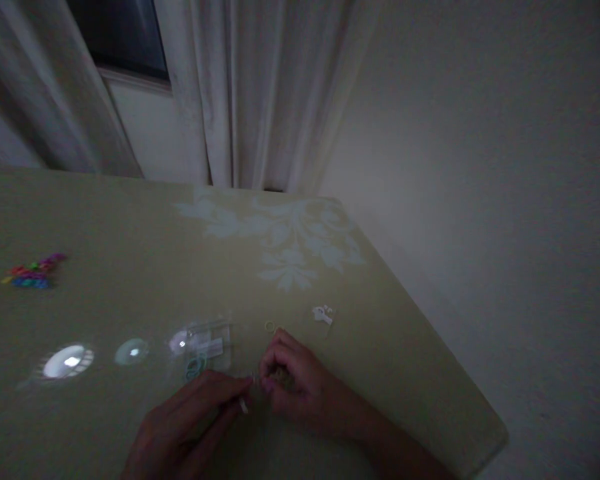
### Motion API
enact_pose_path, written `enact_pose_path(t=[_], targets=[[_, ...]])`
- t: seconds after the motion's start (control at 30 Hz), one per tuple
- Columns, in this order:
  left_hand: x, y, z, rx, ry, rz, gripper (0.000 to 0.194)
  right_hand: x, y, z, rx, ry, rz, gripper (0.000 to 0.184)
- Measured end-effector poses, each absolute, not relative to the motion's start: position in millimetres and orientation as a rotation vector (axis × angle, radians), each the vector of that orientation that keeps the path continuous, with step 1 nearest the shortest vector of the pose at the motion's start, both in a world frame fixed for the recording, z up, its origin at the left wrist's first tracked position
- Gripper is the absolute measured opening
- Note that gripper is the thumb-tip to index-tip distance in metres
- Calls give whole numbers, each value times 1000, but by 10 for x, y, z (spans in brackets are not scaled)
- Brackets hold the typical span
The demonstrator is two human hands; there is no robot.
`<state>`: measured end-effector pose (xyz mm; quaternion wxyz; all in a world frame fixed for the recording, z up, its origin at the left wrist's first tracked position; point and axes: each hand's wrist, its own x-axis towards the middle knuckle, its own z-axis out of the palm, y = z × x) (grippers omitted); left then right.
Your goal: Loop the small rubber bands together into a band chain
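Low over the near part of the table, my left hand [190,417] has thumb and fingers pinched together. A small white piece [243,405] sticks out between them, too small to name. Facing it, my right hand [300,383] has its fingers curled in a pinch. Something tiny and pale shows between the two sets of fingertips, but I cannot make out what it is. Just beyond the left hand lie a clear plastic box [210,337] and green rings [196,366]. A small yellow ring [270,327] rests by the right knuckles.
White small parts [323,315] lie beyond my right hand. Several shiny round lids or dishes [69,362] stand on the left, with a colourful pile of small pieces [34,272] farther back. The table [130,267] ends at a slanting right edge; curtains [260,93] hang behind.
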<state>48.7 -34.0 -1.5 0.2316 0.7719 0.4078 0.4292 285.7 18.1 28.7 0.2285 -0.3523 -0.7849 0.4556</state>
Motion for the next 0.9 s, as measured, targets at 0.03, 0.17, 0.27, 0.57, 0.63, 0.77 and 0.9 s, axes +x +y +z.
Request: enact_pose_path(t=[0.03,0.17,0.27,0.57,0.63,0.77,0.9], targets=[[483,-343,-20,2126,1094,1179,25,2841,144,320,-918,-2099,1363,7],[473,-356,-6,2133,1075,1199,22,2790,84,335,-868,-1899,1621,21],[488,-371,12,2153,1160,1222,16,2813,158,268,-1006,-1879,1451,24],[485,-388,9,2069,1286,1193,14,2958,373,175,-1285,-2118,942,8],[469,-388,20,2061,1293,1186,15,2928,327,221,-1198,-2092,1115,13],[477,-372,70,2072,1218,1219,17,2841,193,301,-990,-2047,1396,22],[514,-353,92,2016,1220,1271,12,2797,115,300,-947,-1978,1376,17]])
